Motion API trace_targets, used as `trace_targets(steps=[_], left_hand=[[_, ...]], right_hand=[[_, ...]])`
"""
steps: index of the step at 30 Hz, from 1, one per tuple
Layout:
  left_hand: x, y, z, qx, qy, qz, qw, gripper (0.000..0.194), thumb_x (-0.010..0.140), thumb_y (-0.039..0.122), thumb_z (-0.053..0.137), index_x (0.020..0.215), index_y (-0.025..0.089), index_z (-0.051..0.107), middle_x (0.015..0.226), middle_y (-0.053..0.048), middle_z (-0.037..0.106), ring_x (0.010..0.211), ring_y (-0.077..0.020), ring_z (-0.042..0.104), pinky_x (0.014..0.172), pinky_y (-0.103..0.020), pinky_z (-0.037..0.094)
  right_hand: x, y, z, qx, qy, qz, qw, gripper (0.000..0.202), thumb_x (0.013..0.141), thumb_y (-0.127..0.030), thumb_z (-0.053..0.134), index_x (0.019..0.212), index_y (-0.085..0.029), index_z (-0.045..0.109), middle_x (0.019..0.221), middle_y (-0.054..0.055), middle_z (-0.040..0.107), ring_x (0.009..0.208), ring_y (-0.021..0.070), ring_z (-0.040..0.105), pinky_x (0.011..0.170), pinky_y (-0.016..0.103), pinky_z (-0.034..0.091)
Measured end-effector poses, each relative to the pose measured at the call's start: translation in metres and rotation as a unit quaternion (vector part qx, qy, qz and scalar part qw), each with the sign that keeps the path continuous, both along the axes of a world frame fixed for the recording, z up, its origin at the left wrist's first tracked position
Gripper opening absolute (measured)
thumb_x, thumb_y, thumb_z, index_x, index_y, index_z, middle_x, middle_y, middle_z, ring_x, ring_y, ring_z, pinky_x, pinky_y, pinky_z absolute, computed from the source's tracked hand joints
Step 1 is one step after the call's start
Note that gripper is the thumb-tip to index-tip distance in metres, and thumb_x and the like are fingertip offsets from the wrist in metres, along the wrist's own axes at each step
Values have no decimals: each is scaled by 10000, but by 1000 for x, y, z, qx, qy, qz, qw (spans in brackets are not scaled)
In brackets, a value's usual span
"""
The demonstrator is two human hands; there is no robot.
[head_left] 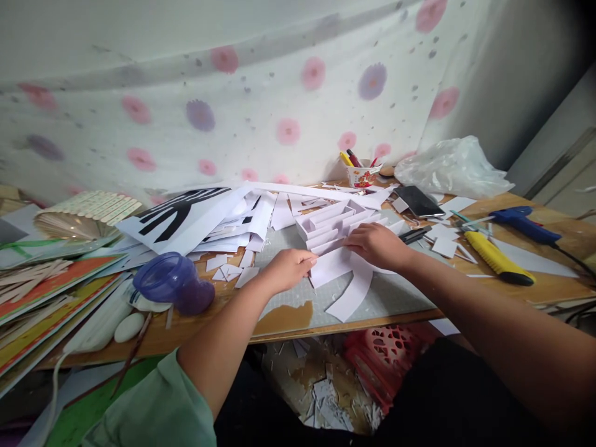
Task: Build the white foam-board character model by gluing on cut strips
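Left end of desk [177, 330]: coloured boards [60, 282] lie piled, with flat wooden sticks [32, 276] on top; behind them, toward the back edge, stands a fanned piece faced with sticks [88, 217]. Near the front edge, next along: a white oval object [129, 327], a thin brush [131, 354] overhanging the edge, and a translucent purple cup [172, 282], tilted. Beyond the cup, a white sheet with bold black strokes [181, 211] lies over other papers; small paper scraps [228, 268] lie between these and the left forearm. Centre: grey cutting mat [400, 295], brown patch at its front edge. On the mat, about midway along the desk, sits the white paper structure [326, 217] with upright strip walls. Left hand [292, 268] is at its near left side, thumb and index finger pinched on the paper. Right hand [372, 242] lies over its right part, fingers bent against the walls; cannot tell whether they grip. A curved paper strip [356, 292] extends toward the front edge. Back edge, right of centre: a printed tub [363, 176] holding pens, then a black flat device [421, 202] and a clear plastic bag [456, 167]. Toward right end: yellow-and-black cutter [498, 257], blue glue gun [526, 225].
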State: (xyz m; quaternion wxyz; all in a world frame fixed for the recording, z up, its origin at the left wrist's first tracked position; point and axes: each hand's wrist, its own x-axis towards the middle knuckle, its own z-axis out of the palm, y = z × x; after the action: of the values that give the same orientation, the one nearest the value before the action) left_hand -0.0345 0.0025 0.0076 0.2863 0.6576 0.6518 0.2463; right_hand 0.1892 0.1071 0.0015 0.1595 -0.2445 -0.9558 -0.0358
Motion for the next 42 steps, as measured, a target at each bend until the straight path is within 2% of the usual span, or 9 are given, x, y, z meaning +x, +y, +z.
trace_targets(steps=[5,11,18,29,42], left_hand=[[0,3,1,-52,-38,-13,998,264,824,327,492,925,198,699,828,-38,711,744,-183,646,637,-267,472],[1,5,6,-106,-76,4,991,314,845,272,481,1089,182,656,948,-69,705,778,-167,673,633,-251,502],[2,6,11,-134,-88,16,987,308,830,263,519,1090,180,660,989,-90,706,796,-171,678,671,-270,518],[5,2,10,-114,-84,29,990,345,788,301,510,1064,178,677,885,-81,717,759,-173,668,627,-256,489],[0,7,7,-78,-84,-54,992,291,768,289,466,936,198,686,840,-25,690,687,-164,612,676,-272,470]], right_hand=[[0,1,-3,20,1,10,1000,249,915,-244,464,1003,-214,695,836,52,689,789,188,577,733,296,357],[0,0,-5,22,4,9,1000,254,916,-256,461,1014,-222,693,849,56,695,805,193,583,734,300,349],[0,-2,-5,17,1,-6,1000,239,905,-242,482,1025,-226,688,862,53,701,816,192,584,742,305,345],[-2,-4,-6,36,8,-10,999,225,895,-211,490,995,-228,691,815,51,702,805,188,572,742,302,324],[-4,-3,-11,0,10,-16,1000,238,908,-205,468,1025,-203,676,875,64,704,832,189,582,761,298,347]])
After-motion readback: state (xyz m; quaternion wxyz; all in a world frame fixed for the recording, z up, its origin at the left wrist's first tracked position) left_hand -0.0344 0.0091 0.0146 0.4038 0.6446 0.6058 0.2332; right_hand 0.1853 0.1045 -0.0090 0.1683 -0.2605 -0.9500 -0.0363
